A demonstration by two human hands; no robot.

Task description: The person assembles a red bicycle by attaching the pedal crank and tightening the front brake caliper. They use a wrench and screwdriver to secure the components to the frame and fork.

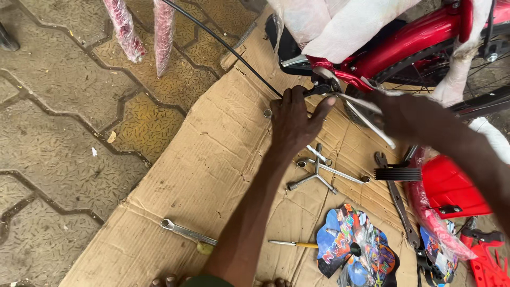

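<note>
My left hand (pixel 294 118) reaches forward over the cardboard sheet (pixel 212 159) and pinches a black cable (pixel 223 45) and a small black brake part (pixel 323 86) at the red bicycle frame (pixel 409 37). My right hand (pixel 411 114), blurred, comes in from the right and grips a thin silver stay (pixel 366 119) under the frame. The frame is partly wrapped in white foam (pixel 340 26).
On the cardboard lie a three-way socket wrench (pixel 317 175), a ring spanner (pixel 186 231), a yellow-handled screwdriver (pixel 292 244), a flat black spanner (pixel 397 204), a colourful printed disc (pixel 353 247) and red plastic parts (pixel 451 188). Patterned paving (pixel 58 133) lies to the left. Two wrapped red tubes (pixel 143 29) hang at top.
</note>
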